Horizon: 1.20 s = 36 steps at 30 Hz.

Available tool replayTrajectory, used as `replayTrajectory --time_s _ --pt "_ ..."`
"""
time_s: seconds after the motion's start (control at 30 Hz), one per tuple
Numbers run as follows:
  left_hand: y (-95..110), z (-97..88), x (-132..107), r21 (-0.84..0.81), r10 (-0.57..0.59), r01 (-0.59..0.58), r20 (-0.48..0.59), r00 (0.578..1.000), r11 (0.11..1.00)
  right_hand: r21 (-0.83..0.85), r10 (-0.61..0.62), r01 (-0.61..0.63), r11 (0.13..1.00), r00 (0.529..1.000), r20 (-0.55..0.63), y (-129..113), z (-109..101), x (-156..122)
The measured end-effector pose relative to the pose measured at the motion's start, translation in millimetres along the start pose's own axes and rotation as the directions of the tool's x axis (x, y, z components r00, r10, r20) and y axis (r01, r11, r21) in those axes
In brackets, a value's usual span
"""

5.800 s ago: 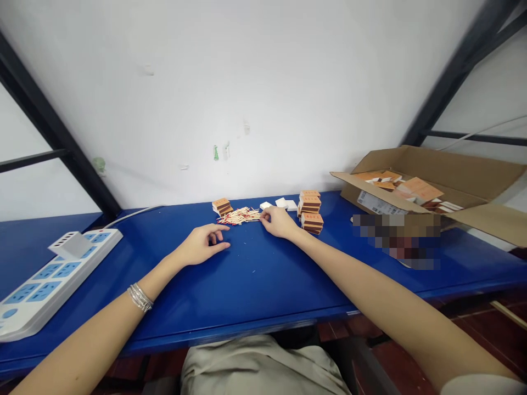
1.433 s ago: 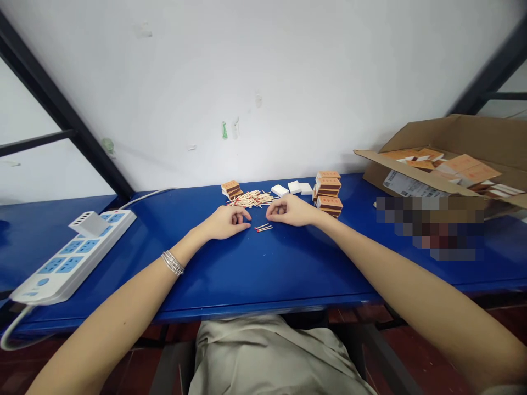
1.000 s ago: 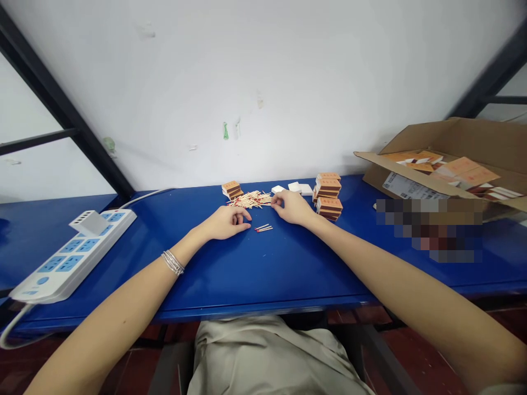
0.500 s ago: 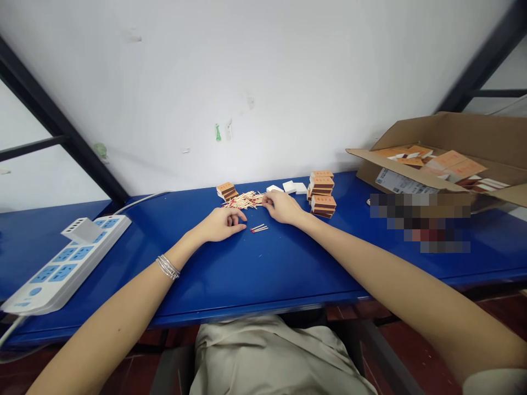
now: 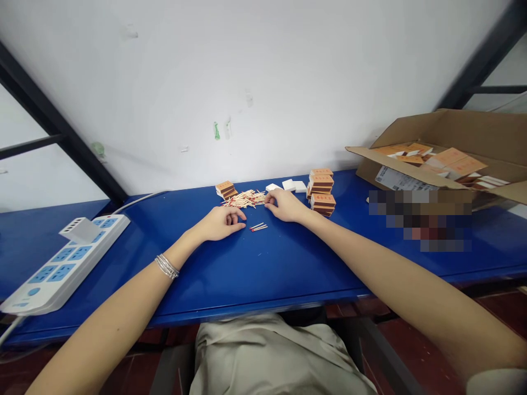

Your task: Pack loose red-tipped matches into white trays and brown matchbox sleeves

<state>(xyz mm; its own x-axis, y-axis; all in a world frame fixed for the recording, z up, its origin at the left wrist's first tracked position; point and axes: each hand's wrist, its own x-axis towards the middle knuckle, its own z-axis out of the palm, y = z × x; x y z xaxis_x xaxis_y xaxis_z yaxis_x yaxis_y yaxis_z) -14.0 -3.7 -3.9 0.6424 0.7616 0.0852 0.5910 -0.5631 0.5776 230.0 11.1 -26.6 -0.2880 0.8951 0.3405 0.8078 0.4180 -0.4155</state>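
Note:
A loose heap of red-tipped wooden matches (image 5: 245, 199) lies on the blue table. My right hand (image 5: 287, 206) rests at the heap's right end, thumb and fingertips pinched together; whatever lies between them is too small to make out. My left hand (image 5: 222, 223) lies on the table in front of the heap, holding nothing, its fingers loosely bent and apart from the thumb. Between both hands sits a small group of separate matches (image 5: 258, 227), side by side. Behind my right hand are white matchbox trays (image 5: 289, 185), with stacked orange-brown matchboxes (image 5: 321, 186) to their right.
More matchboxes (image 5: 225, 189) are stacked left of the heap. At the right stands an open cardboard box (image 5: 405, 180) holding many matchboxes, a blurred patch before it. A white power strip (image 5: 69, 263) lies on the left, and a white wall (image 5: 263, 82) rises behind the table.
My right hand has shifted very slightly right at the edge of the match heap. My left hand and the separate matches stay in place; the whole view has tilted slightly.

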Motion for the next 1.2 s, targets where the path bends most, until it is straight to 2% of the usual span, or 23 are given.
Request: replayTrajectory --time_s 0.2,0.6,0.73,0.87,1.0,1.07,1.2 --pt "1 -0.1 -1 -0.001 -0.005 0.005 0.001 1.0 1.0 -0.048 -0.008 0.008 0.999 1.0 -0.006 -2 7 2" --pt "1 0.1 0 0.01 0.001 -0.001 0.001 1.0 1.0 -0.083 0.043 -0.04 0.996 0.999 0.027 -4 1 3" --pt "1 0.2 -1 0.009 0.004 -0.004 0.005 1.0 1.0 0.018 0.024 -0.025 1.0 0.998 0.051 -7 -7 -4" --pt "2 0.1 -1 -0.003 -0.004 0.004 0.005 1.0 1.0 0.153 -0.088 0.062 0.986 0.981 0.175 -19 -13 -14" --pt "2 0.0 -1 -0.006 -0.001 0.001 0.004 1.0 1.0 0.182 -0.132 0.079 0.98 0.946 0.296 -28 -16 -18" --pt "3 -0.1 -1 -0.01 -0.004 0.004 0.006 1.0 1.0 0.206 -0.128 0.066 0.976 0.944 0.303 -26 -16 -17" --pt "4 0.0 -1 -0.027 -0.014 0.014 0.003 1.0 1.0 0.239 -0.111 0.052 0.97 0.965 0.237 -18 -13 -14"
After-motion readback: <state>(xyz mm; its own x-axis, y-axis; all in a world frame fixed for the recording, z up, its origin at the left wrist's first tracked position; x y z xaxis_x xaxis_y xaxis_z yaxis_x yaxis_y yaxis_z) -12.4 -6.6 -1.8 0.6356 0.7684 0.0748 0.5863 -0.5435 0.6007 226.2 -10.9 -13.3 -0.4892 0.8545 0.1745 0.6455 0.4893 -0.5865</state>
